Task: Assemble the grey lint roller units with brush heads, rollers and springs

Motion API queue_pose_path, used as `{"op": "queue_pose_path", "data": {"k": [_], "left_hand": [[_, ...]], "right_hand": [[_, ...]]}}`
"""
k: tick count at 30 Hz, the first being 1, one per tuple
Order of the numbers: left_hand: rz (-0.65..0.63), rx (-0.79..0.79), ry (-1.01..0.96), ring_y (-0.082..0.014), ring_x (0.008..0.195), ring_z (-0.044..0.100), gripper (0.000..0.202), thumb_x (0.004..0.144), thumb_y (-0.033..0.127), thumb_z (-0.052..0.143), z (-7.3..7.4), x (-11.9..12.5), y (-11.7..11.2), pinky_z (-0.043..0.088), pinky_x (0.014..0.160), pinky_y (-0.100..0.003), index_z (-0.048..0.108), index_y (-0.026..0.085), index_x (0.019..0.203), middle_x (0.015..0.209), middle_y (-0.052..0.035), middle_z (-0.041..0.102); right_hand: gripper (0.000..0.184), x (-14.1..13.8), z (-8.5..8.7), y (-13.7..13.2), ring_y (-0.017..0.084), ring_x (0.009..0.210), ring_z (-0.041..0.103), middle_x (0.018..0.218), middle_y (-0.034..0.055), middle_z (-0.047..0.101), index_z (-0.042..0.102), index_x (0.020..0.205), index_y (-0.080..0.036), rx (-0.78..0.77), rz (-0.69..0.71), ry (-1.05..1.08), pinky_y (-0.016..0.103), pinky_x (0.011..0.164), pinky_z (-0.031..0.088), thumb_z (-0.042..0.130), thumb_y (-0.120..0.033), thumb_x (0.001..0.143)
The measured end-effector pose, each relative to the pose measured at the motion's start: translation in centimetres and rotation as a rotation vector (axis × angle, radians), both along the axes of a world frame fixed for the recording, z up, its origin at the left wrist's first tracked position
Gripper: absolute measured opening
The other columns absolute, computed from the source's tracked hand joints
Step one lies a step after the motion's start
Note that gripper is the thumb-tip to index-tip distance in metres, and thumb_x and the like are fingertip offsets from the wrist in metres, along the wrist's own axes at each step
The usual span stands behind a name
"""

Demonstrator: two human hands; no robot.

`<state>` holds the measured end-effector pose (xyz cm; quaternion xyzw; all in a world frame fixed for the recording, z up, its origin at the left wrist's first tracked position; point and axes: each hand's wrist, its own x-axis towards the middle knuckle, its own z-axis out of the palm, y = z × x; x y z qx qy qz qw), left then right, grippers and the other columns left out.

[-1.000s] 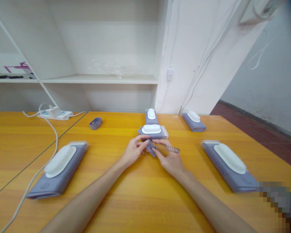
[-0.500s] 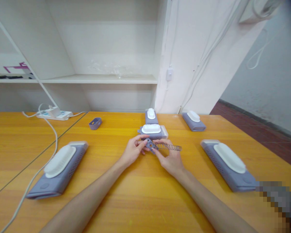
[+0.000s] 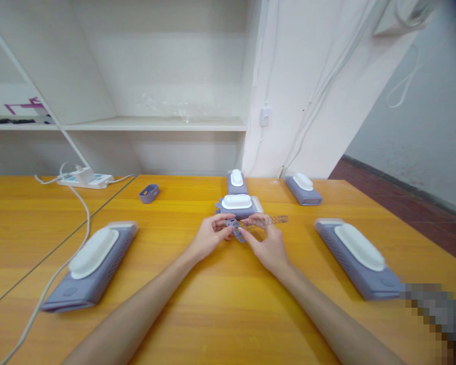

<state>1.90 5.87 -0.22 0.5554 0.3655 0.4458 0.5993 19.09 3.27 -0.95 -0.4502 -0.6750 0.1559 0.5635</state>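
Between my two hands is a small grey-purple plastic end piece (image 3: 235,230) with an opening in its face. A thin coil spring (image 3: 278,220) runs from behind it and sticks out to the right past my right fingers. My left hand (image 3: 210,237) pinches the piece's left side between thumb and fingers. With its thumb on the right side of the piece, my right hand (image 3: 269,244) also curls its fingers around the spring. Just beyond the fingers lies a grey-purple device with a white bristled pad (image 3: 237,202). The spring's left end is hidden.
More padded devices lie at the left (image 3: 93,263), right (image 3: 359,256), back middle (image 3: 236,180) and back right (image 3: 304,188). A hollow purple cap (image 3: 149,193) sits at the back left. A white cable (image 3: 84,223) trails from a power strip (image 3: 86,178) across the wooden table (image 3: 228,314).
The plastic piece has turned and tilted between my fingers. The spring's free end has swung slightly upward. Both hands stay in nearly the same place.
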Motion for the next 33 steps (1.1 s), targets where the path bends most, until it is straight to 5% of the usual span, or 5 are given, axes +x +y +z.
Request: {"op": "queue_pose_path", "data": {"k": [9,15,33], "left_hand": [[0.063,0.045,0.043,-0.0118,0.060,0.059,0.037,0.073,0.038,0.067,-0.26,0.22,0.14,0.048,0.057,-0.024,0.063,0.013,0.100,0.074,-0.0039,0.067],[0.034,0.057,0.050,-0.0133,0.065,0.060,0.045,0.070,0.039,0.071,-0.03,0.13,-0.07,0.048,0.061,-0.024,0.063,0.012,0.105,0.078,-0.0063,0.068],[0.011,0.039,0.027,-0.0154,0.072,0.062,0.050,0.067,0.039,0.074,0.30,-0.08,-0.21,0.049,0.062,-0.025,0.062,0.011,0.108,0.087,-0.0093,0.068]], "right_hand": [[0.049,0.11,0.03,-0.45,0.022,0.103,0.062,0.105,0.0068,0.066,0.045,0.124,-0.022,0.055,-0.028,-0.073,0.040,0.095,0.046,0.064,-0.026,0.079],[0.062,0.08,-0.01,-0.38,0.024,0.111,0.057,0.104,0.0058,0.068,0.037,0.134,-0.022,0.010,0.001,-0.108,0.045,0.102,0.039,0.064,-0.026,0.079],[0.052,0.24,0.00,-0.38,0.024,0.108,0.060,0.108,0.0072,0.067,0.044,0.126,-0.022,-0.026,0.012,-0.092,0.043,0.098,0.045,0.064,-0.028,0.079]]}}
